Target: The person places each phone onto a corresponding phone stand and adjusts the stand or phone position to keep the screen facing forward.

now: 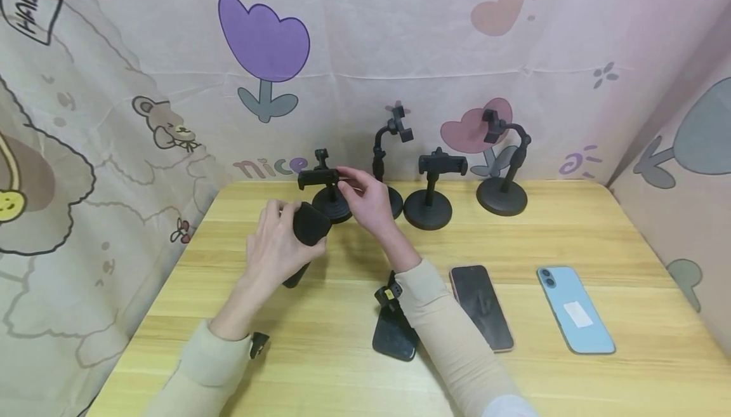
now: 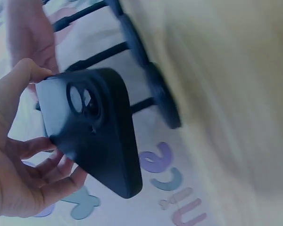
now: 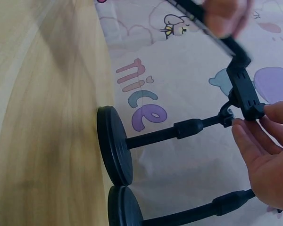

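My left hand (image 1: 274, 239) grips a black smartphone (image 1: 311, 223) by its edges, tilted above the table; its camera lenses show in the left wrist view. Just beyond it stands the leftmost black phone stand (image 1: 333, 209), upright on a round base. With thumb and fingertips, my right hand (image 1: 371, 204) pinches one end of that stand's phone clamp (image 3: 245, 94). In the right wrist view, the clamp's other end is close by the phone, overlapped by it there. A second stand (image 1: 395, 204) rises right behind the right hand, its base partly hidden.
Two more black stands, one straight (image 1: 428, 211) and one gooseneck (image 1: 502, 197), line the back of the table. On the wooden top (image 1: 337, 366) lie a dark phone (image 1: 393, 337) partly under the right wrist, a pink-edged phone (image 1: 480, 296) and a light blue phone (image 1: 562, 287).
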Demonstrator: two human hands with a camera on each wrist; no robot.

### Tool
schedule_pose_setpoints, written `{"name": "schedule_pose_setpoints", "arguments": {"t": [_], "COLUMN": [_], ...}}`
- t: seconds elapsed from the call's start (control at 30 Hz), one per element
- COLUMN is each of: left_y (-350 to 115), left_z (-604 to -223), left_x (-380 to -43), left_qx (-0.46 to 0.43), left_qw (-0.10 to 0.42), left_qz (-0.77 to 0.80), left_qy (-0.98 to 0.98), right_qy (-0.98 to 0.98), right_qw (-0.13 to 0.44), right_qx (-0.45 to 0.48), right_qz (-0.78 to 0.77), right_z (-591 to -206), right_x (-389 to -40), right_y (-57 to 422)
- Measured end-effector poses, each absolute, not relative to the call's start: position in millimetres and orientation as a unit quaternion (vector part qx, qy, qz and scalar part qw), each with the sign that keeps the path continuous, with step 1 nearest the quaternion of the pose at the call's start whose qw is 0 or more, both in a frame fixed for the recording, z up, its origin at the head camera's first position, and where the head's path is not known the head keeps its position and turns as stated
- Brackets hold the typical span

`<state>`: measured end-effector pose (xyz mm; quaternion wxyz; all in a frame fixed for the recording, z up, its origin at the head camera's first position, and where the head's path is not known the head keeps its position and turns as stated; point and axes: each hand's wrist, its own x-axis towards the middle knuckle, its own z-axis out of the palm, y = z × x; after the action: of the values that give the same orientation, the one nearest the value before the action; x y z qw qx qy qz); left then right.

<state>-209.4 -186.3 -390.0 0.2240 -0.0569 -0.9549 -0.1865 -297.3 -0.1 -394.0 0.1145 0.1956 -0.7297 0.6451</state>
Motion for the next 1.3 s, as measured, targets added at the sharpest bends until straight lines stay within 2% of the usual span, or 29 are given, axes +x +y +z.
{"name": "schedule_pose_setpoints", "arguments": {"t": [0.27, 0.5, 0.67, 0.83, 1.1, 1.3], "left_y": [-164, -143, -126, -115, -108, -111], "left_z": [-372, -365, -362, -360, -360, -356], "left_x": [-214, -236, -247, -251, -253, -254], "left_qx": [-0.119, -0.183, -0.208, -0.205, -0.210, -0.222], "left_qw": [0.353, 0.422, 0.438, 0.445, 0.459, 0.452], "left_qz": [-0.174, -0.161, -0.170, -0.186, -0.198, -0.234], "left_qy": [-0.912, -0.873, -0.858, -0.852, -0.840, -0.832], "right_qy": [-0.721, -0.700, -0.709, -0.723, -0.736, -0.738], "right_qw": [0.116, 0.103, 0.083, 0.089, 0.155, 0.205], "right_qx": [0.207, 0.215, 0.206, 0.204, 0.221, 0.231], "right_qz": [0.651, 0.674, 0.669, 0.654, 0.622, 0.600], "right_z": [-388, -377, -365, -356, -348, -345], "right_x": [-293, -289, -282, -274, -269, -271], "right_y": [6, 26, 43, 53, 57, 58]}}
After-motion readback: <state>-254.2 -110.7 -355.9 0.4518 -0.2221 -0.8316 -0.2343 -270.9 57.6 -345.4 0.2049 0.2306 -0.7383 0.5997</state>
